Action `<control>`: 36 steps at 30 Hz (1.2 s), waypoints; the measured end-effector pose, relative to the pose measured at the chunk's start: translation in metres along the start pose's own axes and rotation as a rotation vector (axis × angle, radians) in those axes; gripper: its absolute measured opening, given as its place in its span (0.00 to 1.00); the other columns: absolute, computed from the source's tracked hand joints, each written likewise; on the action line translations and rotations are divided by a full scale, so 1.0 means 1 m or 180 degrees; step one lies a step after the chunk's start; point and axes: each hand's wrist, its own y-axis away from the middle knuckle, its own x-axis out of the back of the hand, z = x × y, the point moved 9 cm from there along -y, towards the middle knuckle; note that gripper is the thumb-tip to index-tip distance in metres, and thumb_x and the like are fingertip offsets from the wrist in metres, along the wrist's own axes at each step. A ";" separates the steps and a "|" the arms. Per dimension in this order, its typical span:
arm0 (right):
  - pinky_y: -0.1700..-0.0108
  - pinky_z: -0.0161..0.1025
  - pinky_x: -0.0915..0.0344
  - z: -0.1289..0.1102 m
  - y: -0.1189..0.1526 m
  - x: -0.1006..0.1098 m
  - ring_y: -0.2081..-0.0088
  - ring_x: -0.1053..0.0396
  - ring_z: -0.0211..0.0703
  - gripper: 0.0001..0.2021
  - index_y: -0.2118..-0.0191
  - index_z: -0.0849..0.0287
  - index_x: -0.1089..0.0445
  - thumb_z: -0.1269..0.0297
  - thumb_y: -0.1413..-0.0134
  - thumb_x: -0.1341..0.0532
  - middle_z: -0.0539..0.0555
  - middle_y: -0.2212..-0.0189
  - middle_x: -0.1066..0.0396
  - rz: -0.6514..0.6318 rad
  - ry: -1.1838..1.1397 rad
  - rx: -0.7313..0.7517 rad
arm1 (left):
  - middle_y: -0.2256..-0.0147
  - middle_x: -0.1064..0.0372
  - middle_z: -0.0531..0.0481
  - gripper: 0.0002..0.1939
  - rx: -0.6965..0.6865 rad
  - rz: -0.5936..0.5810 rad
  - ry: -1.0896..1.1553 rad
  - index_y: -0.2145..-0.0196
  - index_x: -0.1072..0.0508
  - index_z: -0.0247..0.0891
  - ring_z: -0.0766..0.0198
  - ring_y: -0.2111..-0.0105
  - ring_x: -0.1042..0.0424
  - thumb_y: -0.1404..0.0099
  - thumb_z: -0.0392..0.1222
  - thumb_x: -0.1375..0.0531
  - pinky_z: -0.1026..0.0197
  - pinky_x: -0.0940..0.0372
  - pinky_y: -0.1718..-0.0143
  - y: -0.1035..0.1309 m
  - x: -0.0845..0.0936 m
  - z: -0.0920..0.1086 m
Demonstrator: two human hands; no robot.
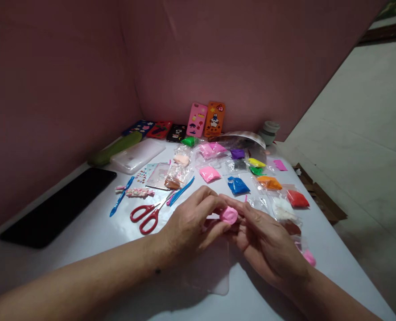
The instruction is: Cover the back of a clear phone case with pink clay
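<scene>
A small lump of pink clay (229,215) is held between my two hands, above the front middle of the table. My left hand (193,218) pinches it from the left with thumb and fingers. On the other side my right hand (266,238) has its fingers closed against the clay. Beneath the hands lies a translucent flat sheet or case (214,276), partly covered by them. Red-handled scissors (151,218) rest just left of my left hand, and a blue modelling tool (182,191) lies behind it.
Several bags of coloured clay (238,185) spread across the back and right of the white table (84,285). Decorated phone cases (197,119) stand by the pink wall. A black phone (59,207), a clear case (138,156) and a green case (115,148) lie left.
</scene>
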 end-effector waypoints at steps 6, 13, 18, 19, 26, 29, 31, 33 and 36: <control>0.56 0.41 0.35 0.001 -0.001 -0.002 0.63 0.30 0.42 0.11 0.57 0.59 0.24 0.62 0.38 0.41 0.56 0.65 0.26 -0.0105 0.0123 -0.0030 | 0.67 0.34 0.48 0.05 -0.0065 0.0109 -0.0039 0.61 0.30 0.35 0.65 0.67 0.33 0.36 0.35 0.42 0.62 0.31 0.67 0.001 0.000 0.001; 0.66 0.33 0.34 0.007 -0.001 0.002 0.71 0.31 0.35 0.07 0.65 0.61 0.23 0.64 0.49 0.32 0.52 0.73 0.27 0.0108 0.0318 -0.0336 | 0.68 0.35 0.50 0.09 0.0396 -0.0137 0.0353 0.63 0.32 0.35 0.68 0.69 0.35 0.41 0.36 0.36 0.65 0.35 0.69 0.000 0.000 -0.011; 0.66 0.31 0.32 0.005 0.000 0.013 0.70 0.30 0.35 0.09 0.65 0.62 0.23 0.65 0.53 0.30 0.53 0.71 0.25 0.0318 0.0621 -0.0246 | 0.65 0.36 0.50 0.09 0.0449 -0.0291 0.0535 0.59 0.29 0.36 0.68 0.67 0.35 0.38 0.36 0.38 0.65 0.36 0.67 0.000 -0.002 -0.013; 0.66 0.32 0.31 0.005 -0.001 0.014 0.71 0.29 0.35 0.08 0.66 0.62 0.23 0.64 0.53 0.30 0.53 0.71 0.26 0.0305 0.0635 -0.0247 | 0.65 0.36 0.50 0.09 0.0397 -0.0276 0.0565 0.58 0.29 0.37 0.67 0.67 0.36 0.38 0.37 0.39 0.65 0.36 0.68 0.000 -0.002 -0.013; 0.64 0.36 0.31 0.001 -0.001 -0.002 0.68 0.27 0.39 0.10 0.62 0.62 0.24 0.63 0.48 0.33 0.55 0.68 0.24 -0.0168 0.0444 -0.0174 | 0.65 0.39 0.50 0.07 0.0283 -0.0144 0.0413 0.59 0.28 0.38 0.66 0.65 0.36 0.36 0.37 0.40 0.64 0.36 0.66 0.002 -0.002 -0.010; 0.63 0.38 0.31 0.006 0.000 0.003 0.68 0.26 0.42 0.08 0.63 0.63 0.26 0.66 0.50 0.32 0.56 0.68 0.24 0.0010 0.0566 -0.0298 | 0.64 0.38 0.48 0.08 0.0204 -0.0231 0.0434 0.58 0.29 0.37 0.65 0.63 0.36 0.37 0.35 0.40 0.62 0.35 0.64 0.002 -0.004 -0.006; 0.62 0.38 0.31 0.007 0.000 0.008 0.67 0.26 0.42 0.09 0.64 0.63 0.28 0.66 0.51 0.31 0.56 0.66 0.24 0.0131 0.0620 -0.0282 | 0.63 0.37 0.47 0.10 0.0237 -0.0279 0.0457 0.58 0.30 0.36 0.64 0.63 0.36 0.39 0.35 0.38 0.62 0.35 0.64 0.002 -0.005 -0.007; 0.60 0.38 0.32 0.006 0.000 0.011 0.67 0.26 0.41 0.11 0.62 0.62 0.29 0.68 0.51 0.31 0.56 0.65 0.24 0.0190 0.0607 -0.0206 | 0.62 0.36 0.47 0.13 0.0226 -0.0266 0.0443 0.56 0.31 0.36 0.64 0.62 0.36 0.39 0.37 0.37 0.61 0.35 0.63 0.002 -0.004 -0.008; 0.58 0.39 0.33 0.004 0.000 0.010 0.66 0.25 0.41 0.16 0.55 0.59 0.32 0.70 0.50 0.32 0.53 0.66 0.24 0.0136 0.0465 -0.0104 | 0.62 0.37 0.46 0.13 0.0126 -0.0203 0.0294 0.55 0.31 0.36 0.64 0.62 0.36 0.38 0.36 0.39 0.61 0.34 0.63 0.003 -0.005 -0.008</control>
